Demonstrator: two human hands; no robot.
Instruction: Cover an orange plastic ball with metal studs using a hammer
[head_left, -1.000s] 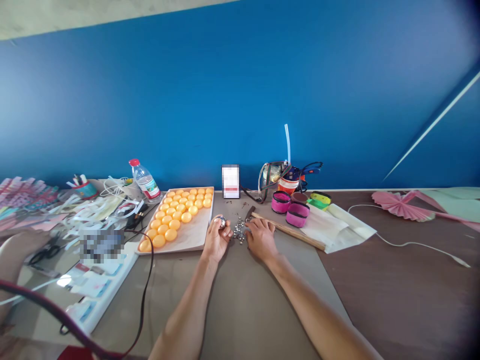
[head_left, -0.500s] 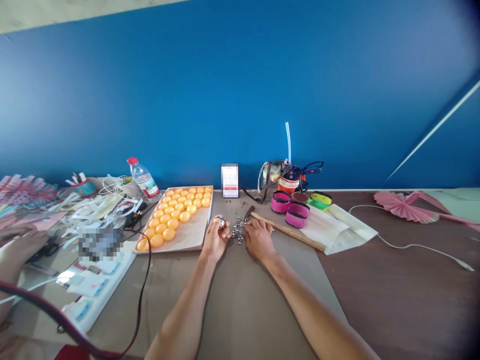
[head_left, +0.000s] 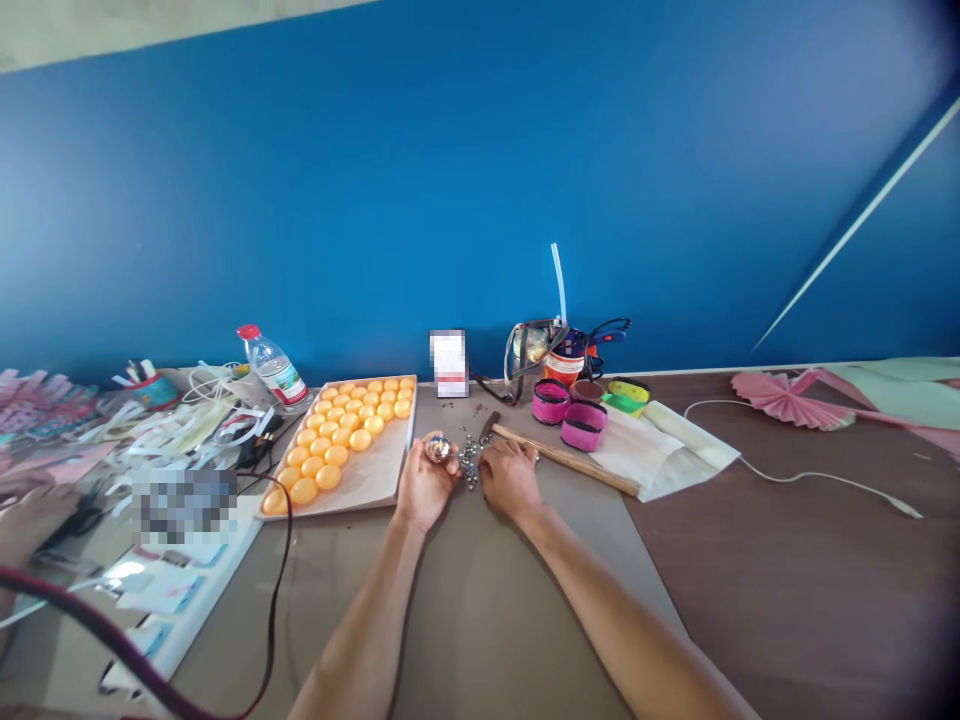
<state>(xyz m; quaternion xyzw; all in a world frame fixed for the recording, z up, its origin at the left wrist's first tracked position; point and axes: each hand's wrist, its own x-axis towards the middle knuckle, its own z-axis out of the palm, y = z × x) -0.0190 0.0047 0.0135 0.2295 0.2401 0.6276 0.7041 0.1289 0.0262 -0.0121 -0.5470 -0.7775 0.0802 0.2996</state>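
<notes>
A shiny silver ball-like piece (head_left: 438, 448) rests in my left hand (head_left: 421, 487), which is turned partly palm up with fingers curled round it. Small shiny metal pieces (head_left: 470, 462) lie in a loose pile on the grey mat between my hands; they are too small to name exactly. At the right side of that pile, my right hand (head_left: 513, 482) is palm down with bent fingertips touching the pieces. Whatever its fingertips may pinch is hidden. Just beyond my right hand lies a hammer (head_left: 570, 459), its wooden handle slanting away to the right.
Orange balls (head_left: 328, 477) partly fill a shallow tray (head_left: 375, 474) at left. A phone (head_left: 450, 365) stands by the blue wall. Pink bands (head_left: 583, 427) and white sheets (head_left: 664, 450) lie right. A bottle (head_left: 279, 372), a power strip (head_left: 196, 610) and another person's hand (head_left: 34, 520) are left.
My left hand has turned more palm up, showing more of the silver piece. My right hand stays at the pile with its fingers more bent. The whole view has shifted slightly.
</notes>
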